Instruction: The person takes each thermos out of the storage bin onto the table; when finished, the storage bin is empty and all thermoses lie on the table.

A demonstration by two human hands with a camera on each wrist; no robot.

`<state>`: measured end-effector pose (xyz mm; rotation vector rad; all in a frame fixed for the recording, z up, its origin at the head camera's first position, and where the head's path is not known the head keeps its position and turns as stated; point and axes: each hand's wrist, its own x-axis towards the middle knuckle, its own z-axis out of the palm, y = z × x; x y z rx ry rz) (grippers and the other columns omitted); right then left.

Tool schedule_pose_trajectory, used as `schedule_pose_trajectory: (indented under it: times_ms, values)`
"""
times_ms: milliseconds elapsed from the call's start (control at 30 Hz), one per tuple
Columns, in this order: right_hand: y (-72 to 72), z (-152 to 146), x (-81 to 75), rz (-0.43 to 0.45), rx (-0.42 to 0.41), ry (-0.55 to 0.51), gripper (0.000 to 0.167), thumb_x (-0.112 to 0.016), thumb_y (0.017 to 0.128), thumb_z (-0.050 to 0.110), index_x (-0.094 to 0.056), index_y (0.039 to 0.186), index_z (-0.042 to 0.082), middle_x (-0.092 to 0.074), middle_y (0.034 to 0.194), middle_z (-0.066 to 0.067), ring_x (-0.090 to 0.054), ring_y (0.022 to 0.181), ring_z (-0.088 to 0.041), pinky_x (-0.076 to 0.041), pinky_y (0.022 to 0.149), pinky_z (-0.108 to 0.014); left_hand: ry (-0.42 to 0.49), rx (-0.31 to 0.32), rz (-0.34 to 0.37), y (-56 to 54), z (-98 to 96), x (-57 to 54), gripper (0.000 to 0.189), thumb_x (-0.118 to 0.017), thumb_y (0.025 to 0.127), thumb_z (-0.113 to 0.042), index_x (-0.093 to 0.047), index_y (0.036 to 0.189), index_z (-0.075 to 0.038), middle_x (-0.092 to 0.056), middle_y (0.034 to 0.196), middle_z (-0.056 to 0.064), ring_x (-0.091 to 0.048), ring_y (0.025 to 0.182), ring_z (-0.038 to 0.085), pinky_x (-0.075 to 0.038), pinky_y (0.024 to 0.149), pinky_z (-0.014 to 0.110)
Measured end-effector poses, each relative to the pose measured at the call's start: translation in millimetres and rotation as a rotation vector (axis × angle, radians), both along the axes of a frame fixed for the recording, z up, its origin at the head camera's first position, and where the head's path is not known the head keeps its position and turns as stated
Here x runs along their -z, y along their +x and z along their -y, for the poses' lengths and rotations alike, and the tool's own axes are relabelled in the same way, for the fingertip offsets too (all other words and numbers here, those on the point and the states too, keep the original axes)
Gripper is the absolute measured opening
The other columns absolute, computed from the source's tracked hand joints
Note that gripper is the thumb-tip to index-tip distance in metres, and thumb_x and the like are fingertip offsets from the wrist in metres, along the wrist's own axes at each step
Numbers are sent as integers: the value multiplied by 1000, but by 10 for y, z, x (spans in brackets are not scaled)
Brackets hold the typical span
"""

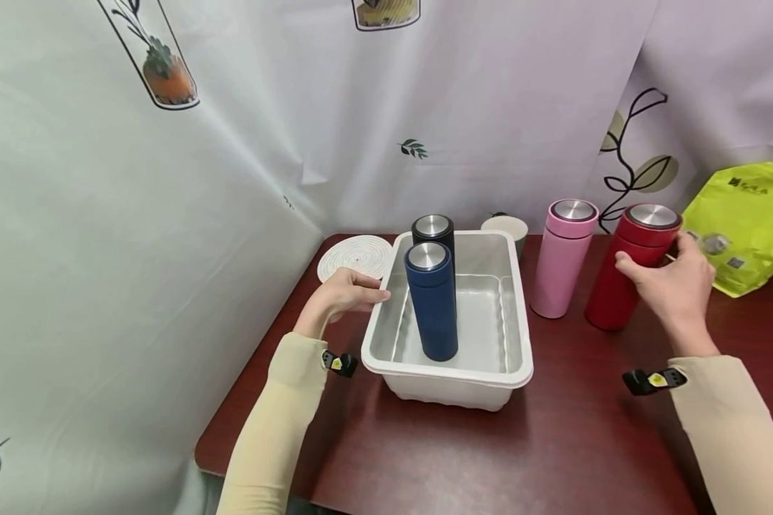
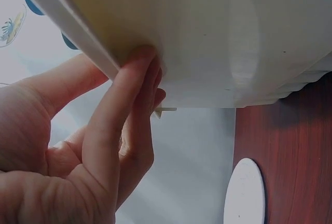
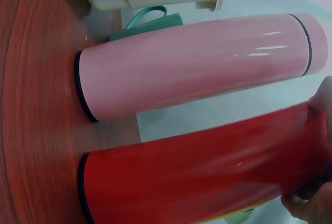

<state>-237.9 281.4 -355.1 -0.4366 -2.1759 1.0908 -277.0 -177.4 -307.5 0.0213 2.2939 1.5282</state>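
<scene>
My left hand [image 1: 349,292] pinches the left rim of a white plastic basin [image 1: 451,378], thumb over the rim and fingers against the outer wall [image 2: 207,37]. Inside the basin a dark blue thermos bottle [image 1: 433,307] and a black thermos bottle [image 1: 434,225] stand upright, the blue one partly hiding the black. With my right hand [image 1: 676,282] I grip a red thermos bottle [image 1: 625,286] near its top, thumb on the near side. In the right wrist view the red bottle [image 3: 197,167] stands beside a pink thermos bottle [image 3: 197,68].
A white round woven mat [image 1: 356,257] lies behind my left hand. Behind the basin's right corner stands a pale cup [image 1: 505,226], whose green side and handle [image 3: 150,24] show in the right wrist view. A yellow-green bag [image 1: 747,222] sits at the far right against the curtain.
</scene>
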Motion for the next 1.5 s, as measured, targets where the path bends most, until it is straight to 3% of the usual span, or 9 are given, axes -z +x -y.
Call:
schedule_pose_trajectory:
  times_ms: [167,400,500,633,767,967,1033,1267,1500]
  values:
    - [3,-1,-2,7,-12,32,64,-74,82,34,-54,136,7,-62,129,-18,-50,109,-21,-37,91,-25,-8,11,-4,10,19,-10,50,-72,87,-6,-55,130,11,-63,123,26,-67,107,34,-54,97,43]
    - [17,-13,-22,66,-93,61,71,-75,83,42,-50,140,8,-59,130,-20,-45,97,-5,-34,71,-9,7,-3,-16,24,63,-14,49,-72,86,-4,-55,129,12,-63,122,28,-70,93,24,-55,96,44]
    - [59,-16,-18,103,-121,23,77,-75,83,45,-44,146,13,-54,139,-18,-55,111,-19,-47,91,-11,-5,-1,-17,32,64,6,49,-73,86,-6,-56,129,11,-64,121,27,-71,96,26,-55,96,43]
    - [160,-46,-11,115,-130,-35,81,-76,82,42,-38,150,20,-46,149,-14,-51,130,-33,-43,106,-24,-17,13,-12,41,50,29,51,-74,86,-9,-56,130,10,-65,121,25,-69,103,32,-55,95,41]
    - [266,-85,-8,118,-147,-21,82,-79,81,41,-40,149,17,-48,148,-16,-58,124,-13,-42,92,-2,-18,14,-9,46,56,34,51,-73,87,-8,-55,131,10,-63,124,26,-68,105,31,-55,95,40]
    - [397,-92,-27,163,-132,4,82,-77,80,48,-45,145,10,-56,137,-21,-46,80,29,-39,76,7,-11,8,-11,47,73,27,51,-72,87,-6,-54,131,11,-63,123,27,-69,102,29,-54,97,42]
    - [442,-75,-45,159,-125,-5,80,-77,80,47,-47,143,8,-58,135,-21,-45,76,31,-40,73,7,-7,10,-13,46,70,26,51,-72,87,-6,-54,131,12,-63,123,27,-70,100,29,-54,96,42]
    - [566,55,-157,17,-204,-117,56,-84,78,27,-58,126,12,-58,94,31,-56,75,24,-44,69,4,-16,14,-17,30,48,9,51,-73,87,-8,-55,131,11,-63,123,27,-70,102,29,-53,99,44]
    - [566,263,-280,-56,-333,-148,45,-83,78,15,-60,117,12,-62,93,28,-62,80,16,-48,72,1,12,27,-19,16,12,0,50,-72,87,-6,-55,131,12,-63,125,26,-61,115,39,-54,98,41]
